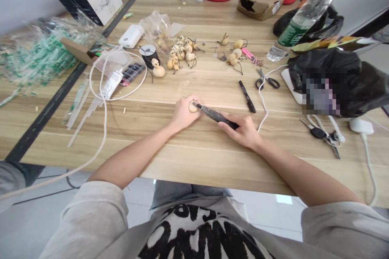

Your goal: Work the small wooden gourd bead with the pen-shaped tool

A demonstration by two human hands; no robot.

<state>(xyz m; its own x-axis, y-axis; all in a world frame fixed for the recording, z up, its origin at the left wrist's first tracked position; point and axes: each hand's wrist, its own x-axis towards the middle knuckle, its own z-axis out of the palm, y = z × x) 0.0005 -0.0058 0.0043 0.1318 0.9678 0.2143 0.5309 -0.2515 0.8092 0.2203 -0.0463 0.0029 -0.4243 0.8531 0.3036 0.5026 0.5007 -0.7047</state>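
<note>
Left of the black marker (247, 96), the left hand (185, 114) closes its fingers around a small gourd (192, 108) while the right hand (243, 130) curls its around a dark pen-shaped tool (214, 115).

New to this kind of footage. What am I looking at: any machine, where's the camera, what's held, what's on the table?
No machine here: just a person's two bare hands. The single picture comes from a camera worn on the head, looking forward and down. The left hand holds a small, pale tan, rounded piece. The right hand grips a slim, dark grey, pen-shaped tool, pointed at that piece; actual contact is hard to confirm. On the light wood-grain table lie a cluster of small, pale, gourd-shaped pieces, a black marker and black-handled scissors.
</note>
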